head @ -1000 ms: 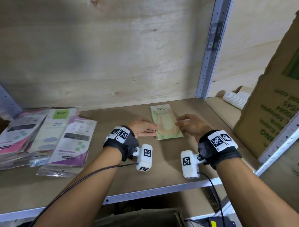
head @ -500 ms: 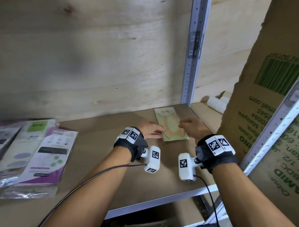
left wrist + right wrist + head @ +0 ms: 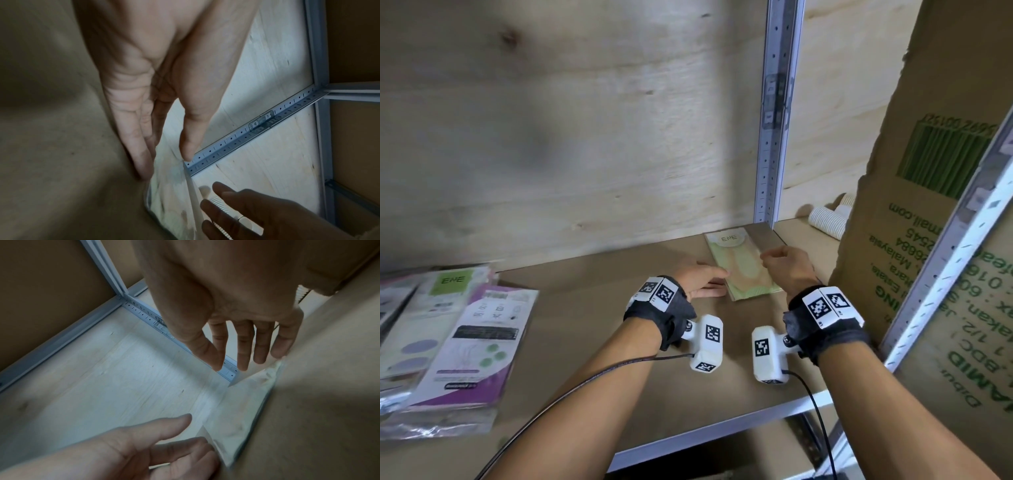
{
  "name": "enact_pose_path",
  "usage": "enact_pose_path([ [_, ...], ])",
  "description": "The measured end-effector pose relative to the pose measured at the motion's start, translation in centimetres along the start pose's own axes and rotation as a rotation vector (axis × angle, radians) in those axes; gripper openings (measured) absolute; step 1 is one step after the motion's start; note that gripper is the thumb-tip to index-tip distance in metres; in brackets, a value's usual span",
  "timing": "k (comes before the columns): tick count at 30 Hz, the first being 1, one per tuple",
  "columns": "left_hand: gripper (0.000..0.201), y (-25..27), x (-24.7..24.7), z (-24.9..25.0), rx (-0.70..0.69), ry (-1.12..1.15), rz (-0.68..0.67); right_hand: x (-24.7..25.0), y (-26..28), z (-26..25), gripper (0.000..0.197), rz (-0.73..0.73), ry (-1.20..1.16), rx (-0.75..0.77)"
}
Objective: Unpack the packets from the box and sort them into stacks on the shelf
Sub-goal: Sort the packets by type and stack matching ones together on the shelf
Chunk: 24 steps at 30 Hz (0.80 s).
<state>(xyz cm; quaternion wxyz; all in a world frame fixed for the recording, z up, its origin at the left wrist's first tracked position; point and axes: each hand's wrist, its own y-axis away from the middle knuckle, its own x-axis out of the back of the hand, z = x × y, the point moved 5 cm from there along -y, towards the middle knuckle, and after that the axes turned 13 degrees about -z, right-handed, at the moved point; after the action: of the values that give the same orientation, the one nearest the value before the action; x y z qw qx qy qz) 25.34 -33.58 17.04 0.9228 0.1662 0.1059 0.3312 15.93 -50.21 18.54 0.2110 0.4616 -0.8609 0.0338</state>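
Observation:
A green packet lies flat on the shelf board, close to the grey upright post. My left hand rests at the packet's left edge with its fingers straight along the board and its thumb touching the packet. My right hand is at the packet's right edge. Its fingers are stretched out straight and hold nothing, with the little finger by the packet. Neither hand grips it.
Stacks of purple, green and pink packets lie at the shelf's left end. A tall cardboard box stands just right of my right wrist, with white ribbed rolls behind it. The upright post and plywood back wall close the rear.
The view has swung to the right. The green packet now lies nearer the upright post, with both hands still on either side of it.

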Motion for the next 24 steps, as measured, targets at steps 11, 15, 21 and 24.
enact_pose_path([
  [11, 0.024, 11.2, 10.2, -0.1, -0.128, -0.153, 0.263, -6.2, 4.2, -4.2, 0.016, -0.206, -0.149, 0.128],
  [15, 0.024, 17.4, 15.5, -0.5, -0.203, -0.173, 0.403, -11.1, 7.4, -6.2, 0.016, -0.376, -0.111, 0.166],
  [21, 0.014, 24.9, 22.2, 0.9, -0.277, -0.352, 0.667, -20.2, 11.9, -8.8, 0.012, -0.642, -0.155, 0.145],
  [24, 0.011, 27.1, 24.7, 0.7, -0.232, -0.44, 0.728, -24.9, 13.6, -9.7, 0.011, -0.753, -0.132, 0.093],
])
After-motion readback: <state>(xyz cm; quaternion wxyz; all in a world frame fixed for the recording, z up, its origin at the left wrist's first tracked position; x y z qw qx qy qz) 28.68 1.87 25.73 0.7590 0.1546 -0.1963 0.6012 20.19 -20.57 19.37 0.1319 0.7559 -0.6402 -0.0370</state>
